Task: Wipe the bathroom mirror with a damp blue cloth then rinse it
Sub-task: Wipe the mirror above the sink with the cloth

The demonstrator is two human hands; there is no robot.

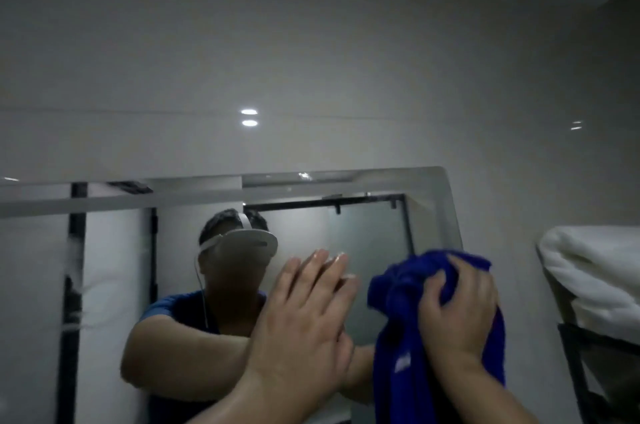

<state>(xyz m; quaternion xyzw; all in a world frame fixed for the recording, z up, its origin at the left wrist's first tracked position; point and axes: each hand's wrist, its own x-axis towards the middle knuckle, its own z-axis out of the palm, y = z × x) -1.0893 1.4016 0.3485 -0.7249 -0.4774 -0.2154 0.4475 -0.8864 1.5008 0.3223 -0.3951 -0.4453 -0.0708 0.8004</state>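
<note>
A dim bathroom is seen from a head-worn camera that is tilted upward. Most of the upper picture is taken up by a pale, glossy wall (311, 60), on which two small bright light spots are reflected near the middle.

A mirror (374, 233) with a rounded top right corner is set on the wall across the lower half of the picture. In it the reflection of a person is seen, in a blue short-sleeved shirt and a white headset, with a thin cable hanging from the headset. A dark-framed glass shower door is also reflected behind the person, along with dark vertical bars at the left.

The left hand (304, 316) is raised flat against the mirror, near the centre of the lower picture. Its fingers are held straight and close together, with the tips pointing up and to the right, and they appear to be touching the glass. Nothing is held in it.

The right hand (457, 306) is seen just to the right of the left one, at the mirror's right edge. Its fingers are curled and clamped on a bunched blue cloth (398, 330). The cloth is pressed up against the glass at the top, and the rest of it is left hanging down below the hand to the bottom of the picture.

At the far right, folded white towels (595, 274) are stacked on a dark rack (588, 371), beside the mirror.
</note>
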